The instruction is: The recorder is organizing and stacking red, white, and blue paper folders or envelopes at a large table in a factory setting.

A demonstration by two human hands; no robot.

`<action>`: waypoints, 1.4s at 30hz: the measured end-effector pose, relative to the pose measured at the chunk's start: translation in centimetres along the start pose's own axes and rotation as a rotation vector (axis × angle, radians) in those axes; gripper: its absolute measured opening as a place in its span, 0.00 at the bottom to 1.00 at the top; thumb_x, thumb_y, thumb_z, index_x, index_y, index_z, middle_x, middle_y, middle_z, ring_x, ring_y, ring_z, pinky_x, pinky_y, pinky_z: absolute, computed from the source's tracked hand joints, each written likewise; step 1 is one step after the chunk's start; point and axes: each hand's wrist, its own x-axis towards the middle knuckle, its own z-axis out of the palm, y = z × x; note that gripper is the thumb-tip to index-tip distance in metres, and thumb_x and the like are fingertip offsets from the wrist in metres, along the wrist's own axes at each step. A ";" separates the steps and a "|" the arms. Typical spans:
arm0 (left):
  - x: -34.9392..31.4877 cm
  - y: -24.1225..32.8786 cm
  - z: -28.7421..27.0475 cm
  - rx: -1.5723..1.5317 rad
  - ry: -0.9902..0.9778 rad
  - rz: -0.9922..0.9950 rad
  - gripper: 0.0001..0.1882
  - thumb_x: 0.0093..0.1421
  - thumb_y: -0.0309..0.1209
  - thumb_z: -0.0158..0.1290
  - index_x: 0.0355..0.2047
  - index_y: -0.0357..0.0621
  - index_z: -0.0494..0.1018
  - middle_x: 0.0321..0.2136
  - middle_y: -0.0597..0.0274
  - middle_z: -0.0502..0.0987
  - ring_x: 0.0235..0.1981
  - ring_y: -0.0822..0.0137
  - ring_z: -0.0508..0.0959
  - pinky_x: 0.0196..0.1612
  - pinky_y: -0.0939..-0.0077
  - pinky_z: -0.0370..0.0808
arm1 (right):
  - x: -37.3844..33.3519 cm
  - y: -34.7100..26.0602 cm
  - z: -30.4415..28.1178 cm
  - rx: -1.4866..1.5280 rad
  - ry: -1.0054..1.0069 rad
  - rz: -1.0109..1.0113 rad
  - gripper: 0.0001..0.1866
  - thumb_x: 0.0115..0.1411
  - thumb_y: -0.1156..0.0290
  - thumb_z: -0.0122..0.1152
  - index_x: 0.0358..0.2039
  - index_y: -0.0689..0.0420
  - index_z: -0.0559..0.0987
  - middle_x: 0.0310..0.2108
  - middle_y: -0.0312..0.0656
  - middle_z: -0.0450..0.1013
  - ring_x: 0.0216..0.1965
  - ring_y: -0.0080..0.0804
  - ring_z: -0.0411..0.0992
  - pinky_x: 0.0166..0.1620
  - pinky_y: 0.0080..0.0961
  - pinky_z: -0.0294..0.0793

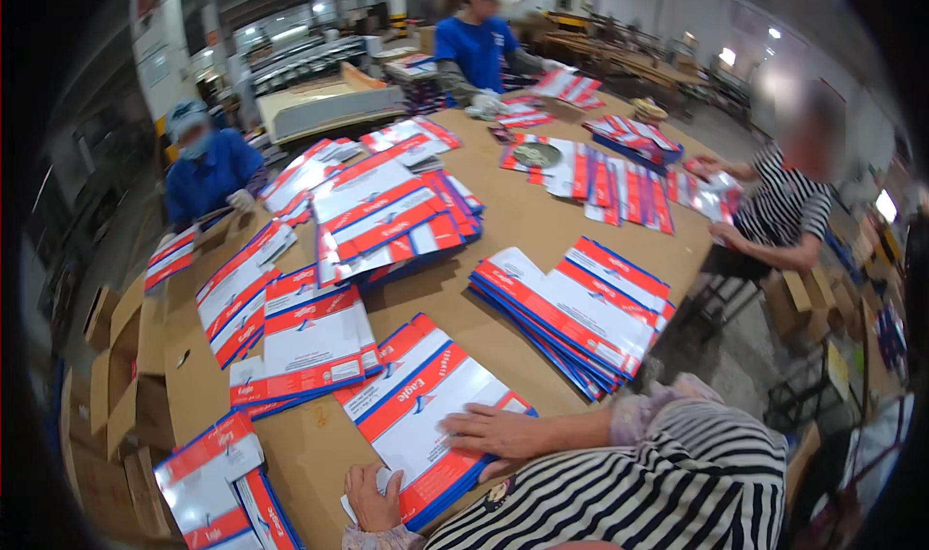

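Note:
Close in front of me lies a small stack of flat printed sleeves (426, 410), white with red bands and blue edges. My right hand (495, 432) rests flat on the top sleeve, fingers stretched out. At the near left corner of that stack is my left hand (373, 497), its fingers curled round a small whitish piece that I cannot make out. Left of it, more sleeves (208, 482) lie in an overlapping pile. A thicker, fanned stack of sleeves (581, 303) sits to the right, and a loose heap (382, 207) is farther off.
Brown board covers the table (416, 303). Open cardboard boxes (126, 366) stand along its left side. A person in blue (208, 178) is at the left, another in blue (474, 52) across, and one in stripes (789, 202) at the right. A round dish (537, 153) sits among far sleeves.

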 end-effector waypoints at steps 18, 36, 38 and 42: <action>-1.6 -1.7 -0.8 0.084 0.058 0.026 0.13 0.49 0.35 0.63 0.33 0.43 0.76 0.32 0.54 0.72 0.38 0.50 0.72 0.42 0.58 0.69 | 4.1 -3.5 1.9 -0.118 -0.084 -0.042 0.45 0.60 0.36 0.47 0.64 0.61 0.60 0.66 0.57 0.53 0.68 0.51 0.49 0.67 0.52 0.45; -0.4 0.4 -1.6 0.070 0.040 -0.087 0.11 0.51 0.31 0.62 0.33 0.41 0.74 0.30 0.52 0.70 0.37 0.49 0.71 0.41 0.58 0.67 | 4.1 -3.0 0.8 -0.089 -0.019 -0.062 0.45 0.58 0.35 0.48 0.62 0.62 0.62 0.65 0.58 0.54 0.68 0.51 0.49 0.68 0.47 0.44; -0.2 0.1 -1.5 0.070 0.038 -0.063 0.11 0.52 0.31 0.61 0.33 0.40 0.74 0.30 0.52 0.70 0.36 0.48 0.71 0.40 0.59 0.67 | 4.1 -2.9 0.8 -0.076 -0.015 -0.055 0.45 0.58 0.35 0.48 0.62 0.62 0.63 0.64 0.59 0.54 0.68 0.51 0.49 0.68 0.47 0.44; 0.0 -0.2 -1.4 0.035 0.031 -0.081 0.09 0.53 0.29 0.61 0.32 0.39 0.73 0.30 0.52 0.70 0.36 0.49 0.72 0.40 0.59 0.68 | 4.0 -2.9 0.9 -0.096 -0.021 -0.047 0.45 0.58 0.35 0.48 0.63 0.61 0.62 0.65 0.58 0.54 0.68 0.51 0.49 0.68 0.47 0.44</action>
